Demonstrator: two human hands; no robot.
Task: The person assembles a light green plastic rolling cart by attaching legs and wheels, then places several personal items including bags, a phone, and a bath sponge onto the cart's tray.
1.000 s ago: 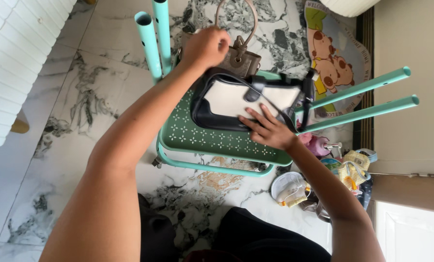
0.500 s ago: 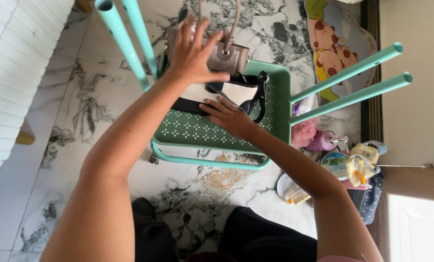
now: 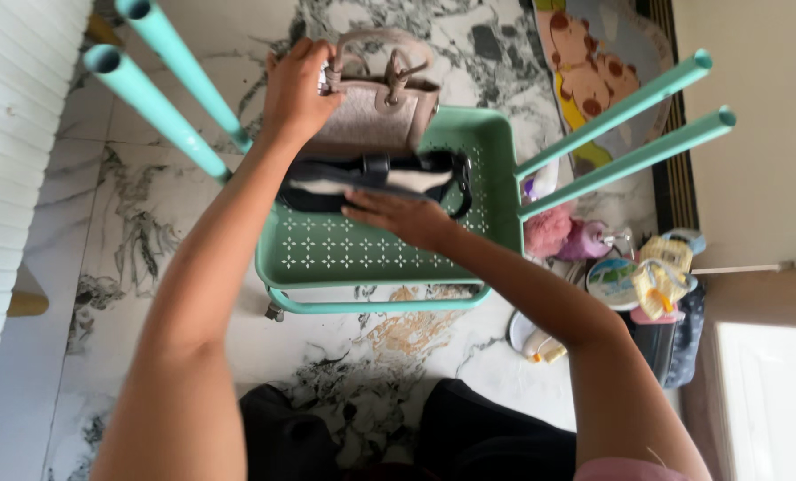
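Note:
A teal perforated basket shelf (image 3: pixel 353 254) of a rolling cart sits below me. Two bags stand on edge at its far side: a taupe handbag (image 3: pixel 373 118) with looped handles, and in front of it a cream bag with black trim (image 3: pixel 345 181). My left hand (image 3: pixel 297 89) grips the taupe handbag at its top left corner. My right hand (image 3: pixel 398 216) lies flat against the near side of the cream-and-black bag, fingers pointing left.
Four teal cart poles rise toward me, two on the left (image 3: pixel 162 111) and two on the right (image 3: pixel 629 129). A cartoon floor mat (image 3: pixel 594 71) lies beyond. Bottles, a pink puff (image 3: pixel 548 232) and small containers crowd the marble floor at right. A white ribbed surface (image 3: pixel 11 134) stands at left.
The cream-and-black bag went from lying flat to standing on edge against the taupe handbag. My left hand shifted to grip that handbag's top corner; the view drifted so the cart sits lower left.

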